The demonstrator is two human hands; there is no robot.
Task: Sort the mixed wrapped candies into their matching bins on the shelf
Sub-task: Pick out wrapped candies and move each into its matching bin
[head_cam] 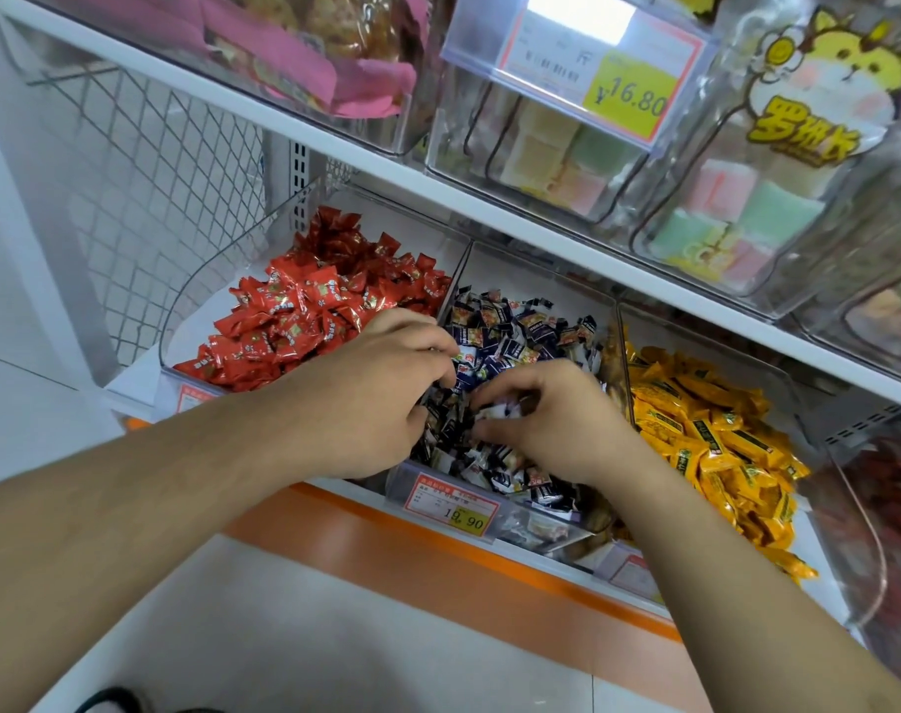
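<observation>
Three clear bins stand side by side on the lower shelf. The left bin [180,321] holds red wrapped candies [304,311]. The middle bin [535,530] holds dark blue and white candies [520,331]. The right bin holds yellow candies [716,434]. Both hands are down in the middle bin. My left hand [381,393] has its fingers curled into the blue candies, pinching some at the fingertips. My right hand [551,419] pinches a small white-wrapped candy [499,410] between thumb and fingers.
An upper shelf [489,208] overhangs the bins and carries clear boxes of pastel sweets [556,151] with a yellow price tag [628,95]. A wire mesh panel [144,162] closes the left side. A bin of dark red items [896,486] sits far right. The orange shelf edge [438,553] runs below.
</observation>
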